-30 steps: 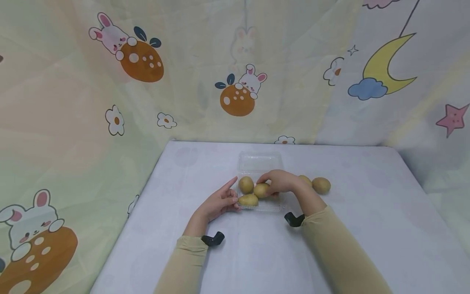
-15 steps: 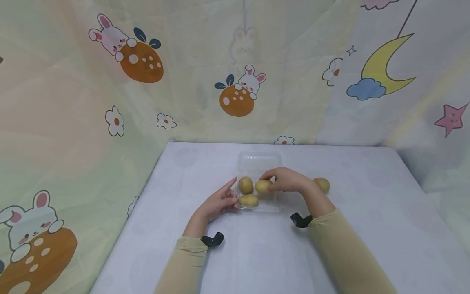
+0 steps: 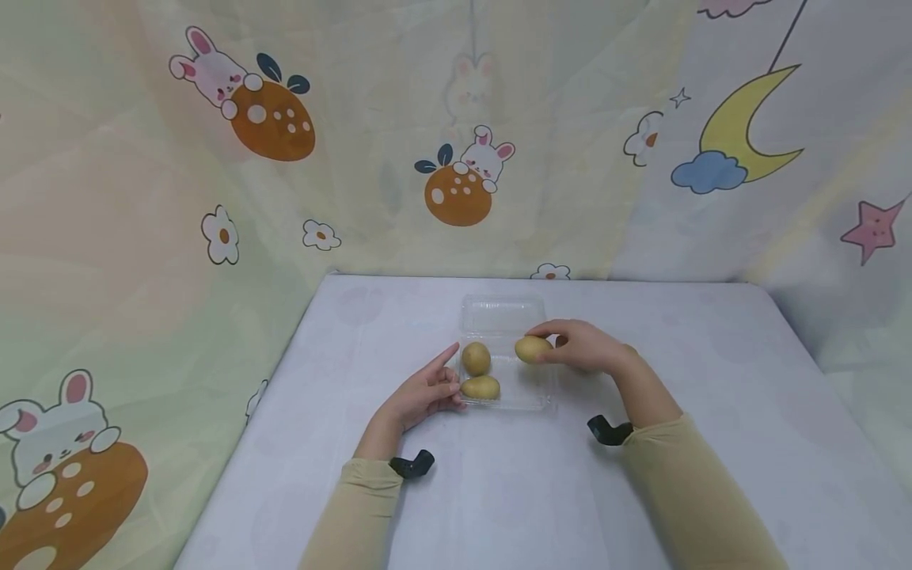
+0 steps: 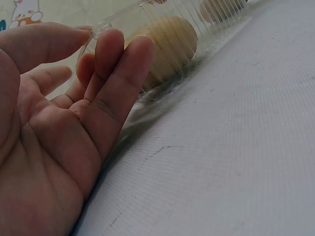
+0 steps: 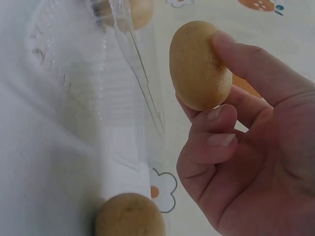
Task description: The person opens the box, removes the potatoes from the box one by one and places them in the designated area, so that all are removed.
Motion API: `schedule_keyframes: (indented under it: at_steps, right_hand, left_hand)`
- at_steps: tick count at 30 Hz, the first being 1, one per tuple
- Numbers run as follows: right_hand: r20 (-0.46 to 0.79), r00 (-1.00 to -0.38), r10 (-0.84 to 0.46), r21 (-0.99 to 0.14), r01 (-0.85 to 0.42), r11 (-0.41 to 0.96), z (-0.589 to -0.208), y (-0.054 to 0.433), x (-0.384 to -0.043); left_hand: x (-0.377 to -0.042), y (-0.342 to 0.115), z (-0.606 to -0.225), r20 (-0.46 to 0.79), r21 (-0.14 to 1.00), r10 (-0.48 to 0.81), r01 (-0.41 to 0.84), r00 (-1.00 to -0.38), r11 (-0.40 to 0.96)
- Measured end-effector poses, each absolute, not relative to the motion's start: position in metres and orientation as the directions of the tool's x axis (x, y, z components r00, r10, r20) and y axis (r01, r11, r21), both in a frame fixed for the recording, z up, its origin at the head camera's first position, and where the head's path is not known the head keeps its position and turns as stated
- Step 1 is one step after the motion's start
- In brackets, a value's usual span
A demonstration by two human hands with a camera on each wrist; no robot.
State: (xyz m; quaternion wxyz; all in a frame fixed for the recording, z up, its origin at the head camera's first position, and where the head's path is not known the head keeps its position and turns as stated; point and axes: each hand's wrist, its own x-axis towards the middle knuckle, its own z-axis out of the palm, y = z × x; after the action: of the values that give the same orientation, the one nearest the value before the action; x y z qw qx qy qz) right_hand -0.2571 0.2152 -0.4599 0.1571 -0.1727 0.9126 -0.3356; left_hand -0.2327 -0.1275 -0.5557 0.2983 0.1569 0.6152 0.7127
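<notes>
In the head view, a clear plastic box [image 3: 523, 388] lies with its lid [image 3: 502, 317] folded back. Two potatoes are in its left part: a rounder potato [image 3: 476, 359] behind and a longer potato [image 3: 480, 388] in front. My left hand [image 3: 423, 393] grips the box's front left corner, thumb at the rim [image 4: 93, 33] and index finger stretched along the side. My right hand [image 3: 587, 346] pinches a third potato [image 5: 199, 66] between thumb and fingers, raised over the box's right side. Another potato [image 5: 130, 216] sits on the table beside the box, mostly hidden by this hand in the head view.
A white cloth covers the table [image 3: 356, 340]. Behind it hangs a curtain [image 3: 378, 119] printed with rabbits, a moon and flowers. Each wrist carries a small black camera, such as the left wrist's camera [image 3: 413, 465].
My right hand has lifted the potato from beside the other two and moved it right and back, toward the box's right edge. The left hand stays at the corner.
</notes>
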Motion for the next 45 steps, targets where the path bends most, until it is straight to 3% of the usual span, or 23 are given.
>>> schedule_keyframes:
  at_steps: [31,39,45]
  right_hand:
    - [-0.174,-0.926,-0.334,-0.74,-0.101,0.665,-0.48,0.282,-0.213]
    - [-0.073,-0.946,-0.315,-0.688,-0.18,0.702,-0.495,0.293,-0.2]
    - [-0.089,-0.949,-0.301,-0.663,-0.169,0.73,-0.503,0.299,-0.194]
  left_hand:
    - [-0.232,-0.128,-0.555,-0.137,0.969,0.623,-0.233,-0.77,-0.075]
    - [-0.231,-0.127,-0.553,-0.144,0.966,0.621,-0.246,-0.771,-0.08]
    - [-0.232,-0.127,-0.555,-0.157,0.965,0.617,-0.253,-0.772,-0.072]
